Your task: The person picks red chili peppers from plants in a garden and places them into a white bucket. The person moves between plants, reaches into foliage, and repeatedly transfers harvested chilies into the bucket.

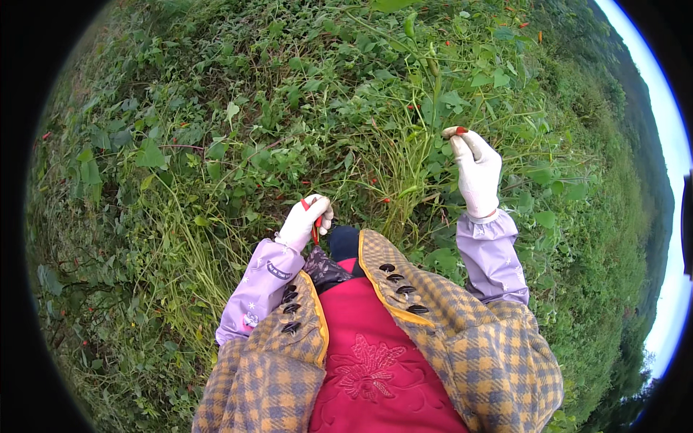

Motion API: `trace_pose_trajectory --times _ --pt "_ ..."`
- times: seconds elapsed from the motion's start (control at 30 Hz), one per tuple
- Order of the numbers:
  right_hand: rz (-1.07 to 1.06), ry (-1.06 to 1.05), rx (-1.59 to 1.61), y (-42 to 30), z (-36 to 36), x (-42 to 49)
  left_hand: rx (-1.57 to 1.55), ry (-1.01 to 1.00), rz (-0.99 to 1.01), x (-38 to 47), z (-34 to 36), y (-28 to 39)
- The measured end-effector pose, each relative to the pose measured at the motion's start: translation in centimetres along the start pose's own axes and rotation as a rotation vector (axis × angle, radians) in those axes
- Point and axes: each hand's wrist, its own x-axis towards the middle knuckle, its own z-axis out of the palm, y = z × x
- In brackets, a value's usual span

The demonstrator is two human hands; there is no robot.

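My left hand [309, 219], in a white glove, is closed around red chili peppers [315, 231] whose ends stick out of the fist. Farther out on the right, my right hand [476, 165], gloved too, pinches something red [461, 130] between thumb and fingers; most of it is hidden, so its kind is unclear. Beside that hand stand thin green stems [414, 178] among leaves. Green pepper pods [433, 65] hang above it. A dark patterned cloth [325, 269] lies just below my left hand.
Dense green plants [216, 108] surround me, with small red peppers [386, 200] scattered among them. Tangled grassy stems [189, 243] stand at the left. A wooded hillside [649, 162] rises at the far right. My dark shoe or trouser leg [344, 242] shows between the coat flaps.
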Motion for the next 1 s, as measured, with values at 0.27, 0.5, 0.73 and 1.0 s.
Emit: trace_pose_trajectory --times 0.27,0.5,0.73,1.0 --pt "-0.110 -0.639 -0.334 -3.8 3.0 4.2 -0.043 0.026 0.002 0.4 0.0 0.1" --pt "-0.058 -0.639 -0.377 13.3 20.1 11.6 -0.078 0.079 0.036 0.5 -0.3 -0.1" --pt "0.589 -0.392 -0.977 30.0 18.5 14.1 -0.408 0.371 0.134 -3.1 -2.3 -3.4" --pt "0.764 -0.624 -0.334 37.5 14.6 11.5 -0.509 0.388 0.187 -2.0 -1.5 -2.7"
